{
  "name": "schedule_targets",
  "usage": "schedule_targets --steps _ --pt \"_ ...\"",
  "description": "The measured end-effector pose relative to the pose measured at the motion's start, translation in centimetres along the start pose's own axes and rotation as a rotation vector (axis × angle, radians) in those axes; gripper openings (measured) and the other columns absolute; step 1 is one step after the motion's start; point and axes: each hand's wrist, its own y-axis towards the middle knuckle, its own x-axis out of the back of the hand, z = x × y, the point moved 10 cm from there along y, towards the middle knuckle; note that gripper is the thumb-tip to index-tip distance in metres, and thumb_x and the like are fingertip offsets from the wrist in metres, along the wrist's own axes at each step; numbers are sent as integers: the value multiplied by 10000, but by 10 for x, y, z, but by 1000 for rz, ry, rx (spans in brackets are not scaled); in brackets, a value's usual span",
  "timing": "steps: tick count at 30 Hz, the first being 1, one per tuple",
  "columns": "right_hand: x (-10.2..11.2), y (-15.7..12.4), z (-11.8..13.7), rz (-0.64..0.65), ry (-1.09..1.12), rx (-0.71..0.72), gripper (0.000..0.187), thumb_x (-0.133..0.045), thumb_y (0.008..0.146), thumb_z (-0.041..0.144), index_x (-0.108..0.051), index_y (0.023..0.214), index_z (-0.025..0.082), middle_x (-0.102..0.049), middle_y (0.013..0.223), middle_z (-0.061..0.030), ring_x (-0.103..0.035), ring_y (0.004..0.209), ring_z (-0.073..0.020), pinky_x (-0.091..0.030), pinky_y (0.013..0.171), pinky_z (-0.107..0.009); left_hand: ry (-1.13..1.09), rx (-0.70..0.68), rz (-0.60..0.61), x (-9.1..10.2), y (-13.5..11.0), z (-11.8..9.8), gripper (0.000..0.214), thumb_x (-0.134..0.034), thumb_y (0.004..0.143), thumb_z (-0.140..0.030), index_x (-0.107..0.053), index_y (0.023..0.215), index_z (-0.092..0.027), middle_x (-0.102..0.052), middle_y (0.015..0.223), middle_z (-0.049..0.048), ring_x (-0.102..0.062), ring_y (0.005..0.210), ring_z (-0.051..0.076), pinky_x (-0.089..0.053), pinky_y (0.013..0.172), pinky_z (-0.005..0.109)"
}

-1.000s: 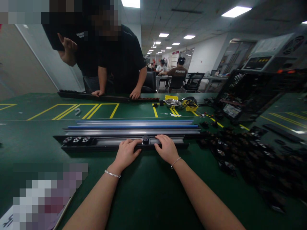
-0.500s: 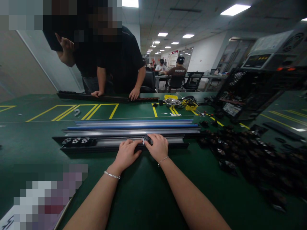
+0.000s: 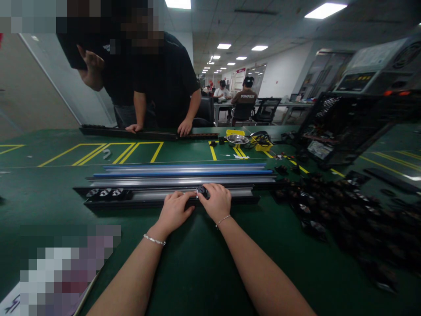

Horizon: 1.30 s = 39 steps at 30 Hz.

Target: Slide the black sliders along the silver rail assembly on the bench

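Note:
A long black rail (image 3: 144, 196) with a silver channel lies across the green table in front of me. My left hand (image 3: 173, 208) rests on its front edge, fingers curled over the rail. My right hand (image 3: 216, 202) sits just to the right, fingers closed round a small black socket part (image 3: 201, 191) seated in the channel. Three similar parts (image 3: 105, 192) sit in the rail's left end. Behind it lie silver and blue rails (image 3: 184, 174).
A pile of black socket parts (image 3: 335, 210) covers the table at the right. A black crate (image 3: 338, 127) stands behind it. Across the table a person in black leans on another black rail (image 3: 148, 134). A metal bowl (image 3: 237, 140) and yellow boxes sit beyond.
My right hand moved left along the rail and closed on the small black part between the hands. My left hand stayed put.

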Motion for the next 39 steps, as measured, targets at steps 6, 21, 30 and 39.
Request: schedule_targets --steps 6,21,30,39 --pt "1 0 0 -11 1 2 293 -559 803 457 -633 1025 280 -646 1081 -26 -513 1011 -212 -302 867 -365 -8 0 -12 1 0 0 428 -578 780 -294 -512 1202 -315 -647 1061 32 -522 1031 227 -352 875 410" --pt "1 0 0 -15 -9 4 281 -546 803 430 -629 1016 267 -646 1071 -39 -512 1008 -214 -306 866 -362 -26 4 -13 1 0 0 421 -576 779 -297 -521 1197 -310 -645 1102 32 -517 1057 230 -358 892 410" --pt "2 0 0 -12 -8 8 279 -547 799 404 -625 1021 255 -651 1059 -34 -520 997 -203 -315 863 -351 -31 13 -12 1 0 1 424 -579 773 -293 -526 1193 -318 -645 1108 31 -522 1058 232 -362 900 418" --pt "2 1 -1 -28 20 5 269 -548 793 383 -626 1011 247 -660 1061 -38 -526 1008 -210 -314 879 -354 -30 -6 -28 1 0 1 427 -587 770 -290 -524 1192 -314 -648 1095 20 -523 1048 228 -361 886 413"
